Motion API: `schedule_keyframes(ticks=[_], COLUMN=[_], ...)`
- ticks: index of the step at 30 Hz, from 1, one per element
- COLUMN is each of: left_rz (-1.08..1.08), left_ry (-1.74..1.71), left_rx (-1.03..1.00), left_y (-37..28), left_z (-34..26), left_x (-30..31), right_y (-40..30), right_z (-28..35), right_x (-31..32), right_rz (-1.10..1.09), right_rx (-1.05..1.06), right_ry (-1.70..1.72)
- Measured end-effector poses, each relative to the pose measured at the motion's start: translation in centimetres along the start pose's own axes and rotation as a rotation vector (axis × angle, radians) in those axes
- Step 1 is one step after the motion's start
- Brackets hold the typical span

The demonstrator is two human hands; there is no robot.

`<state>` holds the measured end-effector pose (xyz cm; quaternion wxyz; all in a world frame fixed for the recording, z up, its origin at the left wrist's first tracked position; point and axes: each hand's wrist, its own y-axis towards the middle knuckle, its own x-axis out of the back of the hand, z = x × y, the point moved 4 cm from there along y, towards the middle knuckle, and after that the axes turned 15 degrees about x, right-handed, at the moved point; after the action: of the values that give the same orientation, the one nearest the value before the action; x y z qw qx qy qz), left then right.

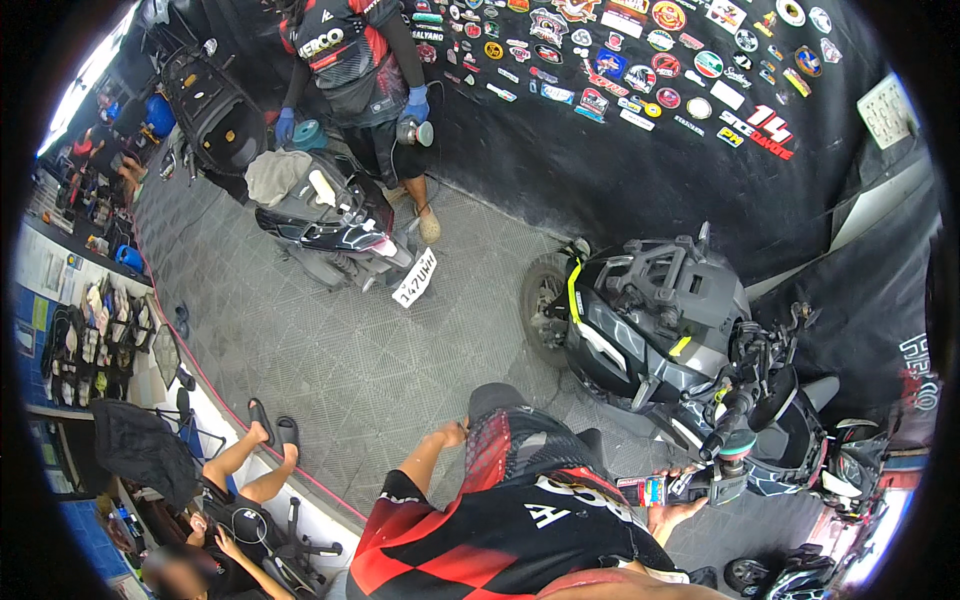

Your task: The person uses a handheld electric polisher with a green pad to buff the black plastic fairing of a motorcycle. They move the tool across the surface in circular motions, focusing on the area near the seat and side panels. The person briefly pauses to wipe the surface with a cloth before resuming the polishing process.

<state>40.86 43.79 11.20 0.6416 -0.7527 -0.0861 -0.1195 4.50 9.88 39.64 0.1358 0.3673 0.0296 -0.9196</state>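
Observation:
My right hand (671, 514) is wrapped around the dark body of a handheld polisher (724, 484). A round green and red pad (737, 445) is on its head, and its near end bears a colourful label. The pad is close to the handlebar grip (712, 446) of a dark motor scooter (660, 330); whether they touch cannot be told. My left hand (450, 433) is curled beside the hem of my red and black jersey (480, 547), and its fingertips are partly hidden.
Across the grey tiled floor (360, 360), a co-worker (352, 67) in blue gloves holds another polisher (414, 131) behind a scooter (345, 217) with a cloth (277, 178) on it. A seated person (232, 517) is at lower left. A stickered black curtain (600, 172) hangs behind.

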Motion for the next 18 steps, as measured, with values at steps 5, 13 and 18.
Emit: schedule_keyframes(ticks=[5,13,18], left_rz=[-0.017,-0.042,-0.027], left_ry=[-0.066,0.089,0.059], left_rx=[-0.028,-0.042,0.017], left_y=[0.1,0.8,1.0], left_z=[-1.3,-2.0,-1.9], left_x=[0.4,-1.4,-2.4], right_y=[0.4,-0.1,-0.6], right_z=[1.0,1.9,2.3], right_x=[-0.2,1.4,3.0], right_rz=[0.048,0.008,-0.025], right_rx=[-0.001,0.006,0.036], right_ry=[0.044,0.062,0.069])
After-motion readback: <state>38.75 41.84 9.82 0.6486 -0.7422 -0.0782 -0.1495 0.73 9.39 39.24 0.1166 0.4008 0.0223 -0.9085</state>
